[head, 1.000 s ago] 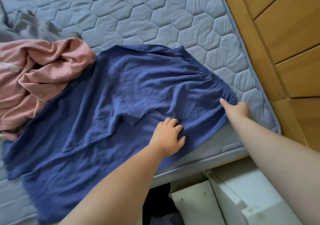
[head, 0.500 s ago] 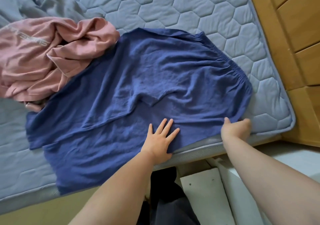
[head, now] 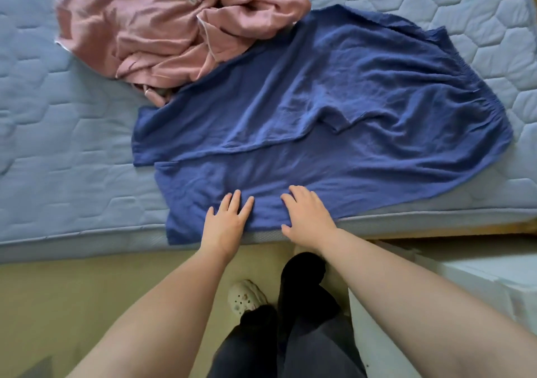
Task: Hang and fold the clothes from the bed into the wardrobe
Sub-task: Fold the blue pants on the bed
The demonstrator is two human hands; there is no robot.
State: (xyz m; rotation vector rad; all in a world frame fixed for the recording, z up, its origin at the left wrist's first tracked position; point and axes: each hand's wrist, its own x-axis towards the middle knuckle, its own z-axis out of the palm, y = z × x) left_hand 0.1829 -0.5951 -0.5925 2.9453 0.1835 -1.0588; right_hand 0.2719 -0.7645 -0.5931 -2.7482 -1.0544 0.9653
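As the left grip [head: 226, 223] lies flat with fingers spread straight and the right grip [head: 308, 217] rests just beside it with fingers loosely laid out, neither clamps anything; both press the near hem of the blue garment [head: 334, 101]. That garment spreads away from them across the quilted bed [head: 58, 145], its near edge draping over the mattress side. At its far left edge, touching it, lies a crumpled pink garment [head: 174, 20].

I see the bed [head: 72, 151] — a grey-blue mattress quilted in hexagons. A blue garment [head: 319, 101] lies spread across it, its near corner hanging over the edge — a crumpled pink top [head: 162, 23] touches its far side.
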